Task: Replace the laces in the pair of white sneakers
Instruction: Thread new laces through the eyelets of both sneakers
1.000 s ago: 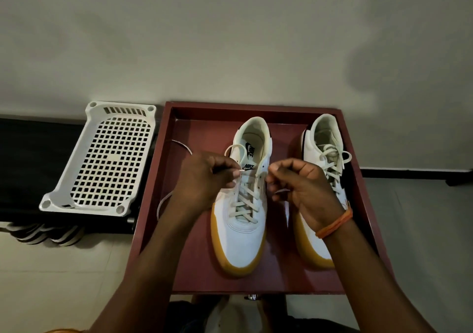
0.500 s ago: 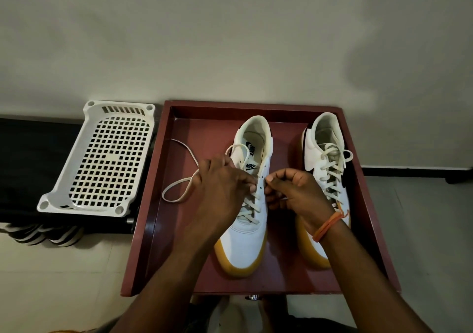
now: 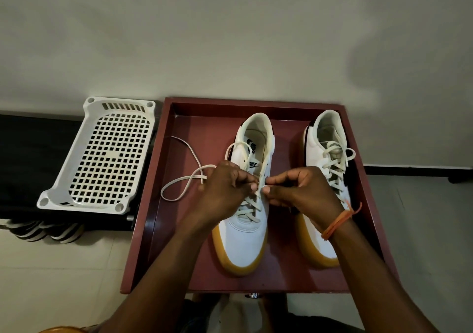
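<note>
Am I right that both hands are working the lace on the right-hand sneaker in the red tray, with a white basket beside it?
Not quite. In the head view the left hand and right hand pinch the lace on the left-hand sneaker. The rest holds: red tray, white basket beside it.
</note>
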